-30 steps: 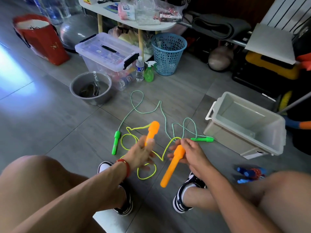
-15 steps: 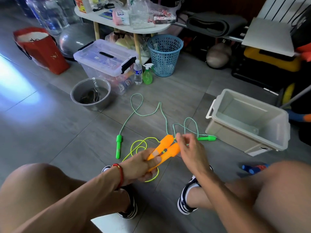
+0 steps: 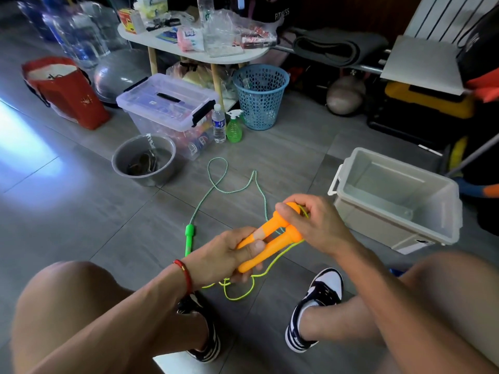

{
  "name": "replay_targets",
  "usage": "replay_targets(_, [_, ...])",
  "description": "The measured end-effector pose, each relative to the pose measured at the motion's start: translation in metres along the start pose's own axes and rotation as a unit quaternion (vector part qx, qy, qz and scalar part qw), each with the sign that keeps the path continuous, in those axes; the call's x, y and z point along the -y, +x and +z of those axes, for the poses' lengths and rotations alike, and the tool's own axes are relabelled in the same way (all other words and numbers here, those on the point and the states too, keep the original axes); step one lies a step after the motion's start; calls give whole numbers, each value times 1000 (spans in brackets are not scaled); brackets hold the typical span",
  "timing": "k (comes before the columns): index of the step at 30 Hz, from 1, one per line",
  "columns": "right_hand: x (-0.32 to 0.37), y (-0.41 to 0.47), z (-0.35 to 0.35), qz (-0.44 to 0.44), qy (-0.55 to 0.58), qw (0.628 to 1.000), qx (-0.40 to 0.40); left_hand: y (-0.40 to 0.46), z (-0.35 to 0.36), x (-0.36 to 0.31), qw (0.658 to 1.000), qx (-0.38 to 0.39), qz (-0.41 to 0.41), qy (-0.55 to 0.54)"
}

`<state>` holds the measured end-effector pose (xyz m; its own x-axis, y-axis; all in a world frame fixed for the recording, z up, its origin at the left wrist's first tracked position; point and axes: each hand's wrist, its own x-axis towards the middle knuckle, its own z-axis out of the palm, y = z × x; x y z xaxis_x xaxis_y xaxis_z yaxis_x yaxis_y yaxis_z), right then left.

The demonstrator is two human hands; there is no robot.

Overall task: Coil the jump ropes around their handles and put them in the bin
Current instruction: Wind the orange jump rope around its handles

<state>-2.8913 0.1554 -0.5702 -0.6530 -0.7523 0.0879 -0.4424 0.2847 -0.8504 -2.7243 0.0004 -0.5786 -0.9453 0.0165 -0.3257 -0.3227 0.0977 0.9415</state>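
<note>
**Orange handles held together, green rope and floor clutter around**

The left hand (image 3: 229, 255) grips the two orange handles (image 3: 270, 238) side by side, thumb curled across them. The right hand (image 3: 310, 220) curls its fingers over the handles' top ends, where the yellow cord (image 3: 243, 295) leaves them; the cord hangs down to the grey tile floor (image 3: 81, 225) and lies in loose loops between the two sneakers. The open beige bin (image 3: 442, 206) stands on the floor to the right, near the right hand but apart from it.

Just beyond the hands, the green jump rope (image 3: 216, 182) lies uncoiled, one green handle (image 3: 188, 238) showing beside the left hand, its far end hidden behind the hands. Farther back stand a grey bucket (image 3: 118, 163), a clear lidded storage box (image 3: 167, 103), a water bottle (image 3: 218, 125), a green spray bottle (image 3: 233, 128) and a blue mesh wastebasket (image 3: 260, 95). A red paper bag (image 3: 75, 101) stands at the left, and a white side table (image 3: 229, 56) carries packets and bottles.
</note>
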Motion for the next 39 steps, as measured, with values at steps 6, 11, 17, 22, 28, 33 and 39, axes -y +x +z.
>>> replay_targets(6, [16,20,-15,-42,-114,992,-25,-1,-11,-19,999,45,-23,10])
replay_targets(11, [29,32,-24,-50,-154,986,-34,3,-7,-27,999,19,-5,30])
replay_targets(17, [28,37,-30,-50,-173,984,4,-2,-7,-28,999,42,-6,18])
replay_targets(22, [28,43,-18,-48,-175,983,14,-9,-7,-25,998,49,-19,-17])
replay_targets(28, [29,40,-13,-17,-124,992,13,-8,-17,-20,998,38,-34,-37])
replay_targets(33, [26,46,-19,87,161,983,4,1,-25,-23,962,34,-2,-270])
replay_targets(39, [13,35,7,-6,-6,1000,-17,7,-36,-22,934,26,18,-355])
